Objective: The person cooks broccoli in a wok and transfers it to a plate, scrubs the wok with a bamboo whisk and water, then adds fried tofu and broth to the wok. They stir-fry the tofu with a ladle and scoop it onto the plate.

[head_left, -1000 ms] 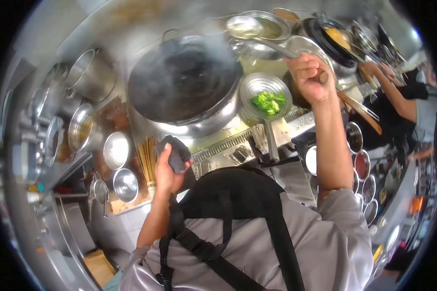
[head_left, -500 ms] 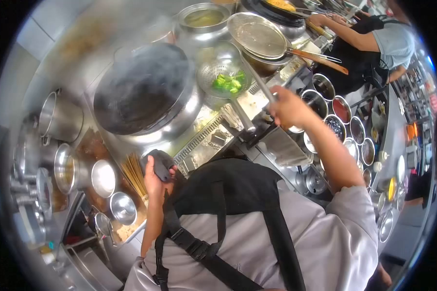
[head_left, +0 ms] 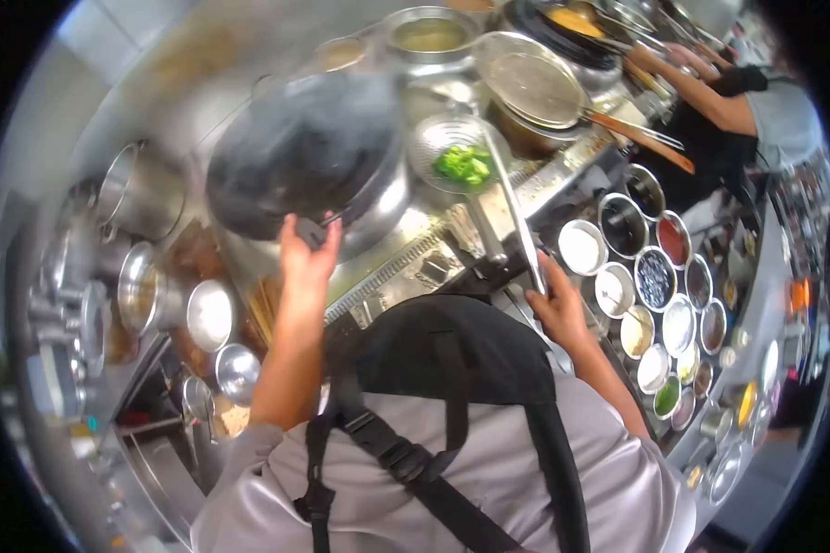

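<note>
A dark, smoking wok [head_left: 295,157] sits on the stove at left. My left hand [head_left: 309,253] is at its near rim, fingers closed on a folded dark cloth [head_left: 312,232] against the rim. My right hand [head_left: 563,304] is wrapped round the handle of a long metal ladle [head_left: 516,207]. The ladle's shaft slants up and left past the perforated skimmer [head_left: 424,152]; its head is blurred and hard to make out. Bright green cut vegetables [head_left: 464,166] lie in the skimmer, which rests right of the wok, its handle toward me.
A pot of yellowish liquid [head_left: 431,35] and a wire strainer [head_left: 535,88] over a pot stand behind. Several seasoning containers [head_left: 655,276] fill the right side. Metal bowls [head_left: 210,315] and a tall pot [head_left: 143,192] are at left. A co-worker [head_left: 738,111] works at the far right.
My left hand has moved up and forward with the cloth to the wok's rim. My right hand has come down and closer to my body, still holding the ladle.
</note>
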The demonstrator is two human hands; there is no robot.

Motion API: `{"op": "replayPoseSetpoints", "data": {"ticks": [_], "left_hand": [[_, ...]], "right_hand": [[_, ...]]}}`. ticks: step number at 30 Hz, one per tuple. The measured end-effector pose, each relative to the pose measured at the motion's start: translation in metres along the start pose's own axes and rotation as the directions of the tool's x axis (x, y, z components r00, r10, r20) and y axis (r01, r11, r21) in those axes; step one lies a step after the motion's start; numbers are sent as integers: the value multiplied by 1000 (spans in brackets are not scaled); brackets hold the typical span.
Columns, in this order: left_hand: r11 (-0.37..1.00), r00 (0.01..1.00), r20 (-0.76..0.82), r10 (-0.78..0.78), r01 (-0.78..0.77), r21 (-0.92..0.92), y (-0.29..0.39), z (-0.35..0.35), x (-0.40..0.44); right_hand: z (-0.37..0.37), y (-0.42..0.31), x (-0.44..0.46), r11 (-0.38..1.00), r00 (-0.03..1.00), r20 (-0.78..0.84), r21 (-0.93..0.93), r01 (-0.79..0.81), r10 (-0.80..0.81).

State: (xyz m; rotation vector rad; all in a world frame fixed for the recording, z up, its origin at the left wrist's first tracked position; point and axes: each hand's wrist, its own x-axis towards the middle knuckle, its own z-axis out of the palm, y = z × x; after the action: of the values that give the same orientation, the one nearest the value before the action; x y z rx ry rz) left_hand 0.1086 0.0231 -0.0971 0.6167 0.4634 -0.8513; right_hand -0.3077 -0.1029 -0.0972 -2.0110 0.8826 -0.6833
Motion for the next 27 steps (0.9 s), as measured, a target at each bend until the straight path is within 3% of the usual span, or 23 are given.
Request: {"op": "replayPoseSetpoints", "data": {"ticks": [1,3,5,10,16,19,21,22,26,27], "left_hand": [[992,995,-4,-102,101,-80,4,6,1],[996,994,-107,-25,16,-87,7,5,9],[984,985,49,-168,164,71,11,-15,27],[989,996,75,47,-57,135,-1,-12,-7],[937,957,-56,286,-267,224,-12,4,-71],[870,920,-15,391,-364,333,-7,2,-83],[829,879,16,477,-456,324,-7,0,-82],[812,868,36,495,-478,334,-9,4,-87],[705,816,112,567,-551,446,-15,13,-100],[657,791,117,600,-571,493,-19,20,-107]], "right_hand": [[5,-12,0,904,974,98,363,-225,204],[5,-26,16,786,904,273,452,-422,329],[8,-17,30,810,916,286,440,-387,282],[2,-31,49,825,904,338,408,-390,261],[1,-60,70,912,907,387,290,-291,166],[6,-82,75,941,880,450,204,-269,154],[16,-88,79,947,860,506,238,-217,70],[26,-84,81,962,871,488,260,-88,-52],[39,-92,83,966,806,592,198,-168,19],[46,-88,83,979,834,544,204,-27,-91]]}}
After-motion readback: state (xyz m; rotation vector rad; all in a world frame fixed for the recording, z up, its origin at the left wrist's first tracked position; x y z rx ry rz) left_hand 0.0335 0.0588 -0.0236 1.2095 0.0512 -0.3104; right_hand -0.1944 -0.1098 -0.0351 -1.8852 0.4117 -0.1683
